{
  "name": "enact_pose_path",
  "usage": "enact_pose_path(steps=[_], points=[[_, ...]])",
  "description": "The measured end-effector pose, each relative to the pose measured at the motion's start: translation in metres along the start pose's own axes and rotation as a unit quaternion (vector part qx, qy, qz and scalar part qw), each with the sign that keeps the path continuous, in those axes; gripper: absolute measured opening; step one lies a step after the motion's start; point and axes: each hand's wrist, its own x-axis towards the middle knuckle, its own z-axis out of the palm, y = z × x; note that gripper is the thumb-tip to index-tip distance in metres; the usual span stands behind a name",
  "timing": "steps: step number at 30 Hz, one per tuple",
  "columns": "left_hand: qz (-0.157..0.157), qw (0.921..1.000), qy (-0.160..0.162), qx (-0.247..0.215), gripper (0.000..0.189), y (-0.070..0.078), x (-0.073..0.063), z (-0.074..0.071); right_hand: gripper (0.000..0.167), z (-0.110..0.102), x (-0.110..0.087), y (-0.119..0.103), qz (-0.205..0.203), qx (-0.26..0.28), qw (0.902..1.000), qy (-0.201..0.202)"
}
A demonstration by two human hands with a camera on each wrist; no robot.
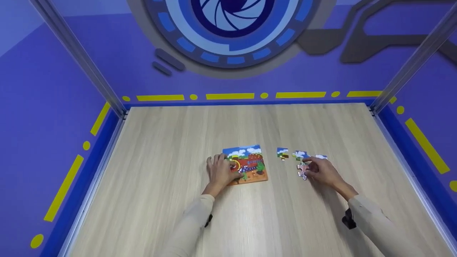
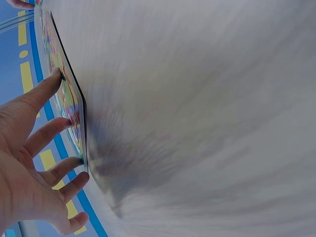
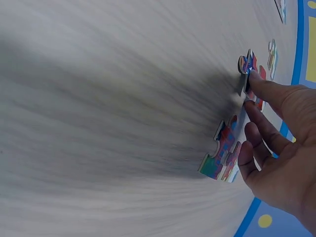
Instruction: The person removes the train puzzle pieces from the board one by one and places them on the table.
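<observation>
A square picture puzzle (image 1: 257, 175), with a red vehicle, blue sky and orange ground, lies left of the table's middle. My left hand (image 1: 220, 171) rests over its left side; in the left wrist view the spread fingers and thumb touch the face and edge of the puzzle (image 2: 74, 101). Farther right, my right hand (image 1: 325, 173) pinches a puzzle piece (image 1: 303, 170) between thumb and forefinger. The right wrist view shows this held piece (image 3: 250, 64) tilted near the tabletop. Another colourful puzzle piece (image 3: 217, 160) lies beneath the curled lower fingers, hidden by the hand in the head view.
Loose pieces lie in a row behind the right hand: a sky-and-green piece (image 1: 282, 152), a cloud piece (image 1: 301, 154) and a partly covered piece (image 1: 321, 156). The wooden table (image 1: 171, 142) is bounded by a blue back wall (image 1: 228, 85) and side panels.
</observation>
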Motion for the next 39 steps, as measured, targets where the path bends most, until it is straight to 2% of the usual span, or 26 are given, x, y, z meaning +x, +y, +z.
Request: enact_pose_path(steps=[5, 10, 16, 21, 25, 30, 33, 39], points=[[-0.002, 1.0, 0.001, -0.005, 0.049, -0.002, -0.001, 0.0, 0.031, 0.005, 0.001, 0.0, 0.006, -0.033, 0.9994, 0.011], [0.007, 0.9999, 0.002, -0.013, 0.051, -0.005, -0.001, 0.0, 0.027, 0.009, -0.001, 0.0, 0.026, -0.04, 0.9986, 0.021], [0.005, 0.9999, 0.013, -0.005, 0.054, -0.006, -0.002, -0.001, 0.026, 0.008, -0.002, -0.002, 0.036, -0.02, 0.999, 0.018], [0.003, 0.999, -0.006, -0.044, 0.054, -0.005, -0.002, -0.002, 0.022, 0.005, -0.002, -0.003, 0.038, 0.019, 0.999, 0.011], [-0.004, 0.9967, -0.024, -0.077, 0.052, -0.009, -0.002, -0.004, 0.025, 0.002, 0.002, -0.007, 0.039, 0.044, 0.9983, -0.002], [-0.008, 0.9959, -0.016, -0.089, 0.057, -0.023, -0.007, -0.012, 0.028, 0.004, 0.012, -0.019, -0.008, 0.055, 0.9984, -0.014], [-0.001, 0.9964, -0.008, -0.085, 0.061, -0.03, -0.011, -0.017, 0.028, 0.009, 0.014, -0.028, -0.037, 0.064, 0.9967, -0.035], [0.025, 0.996, -0.032, -0.08, 0.068, -0.039, -0.014, -0.02, 0.029, 0.026, 0.026, -0.045, -0.075, 0.087, 0.9898, -0.083]])
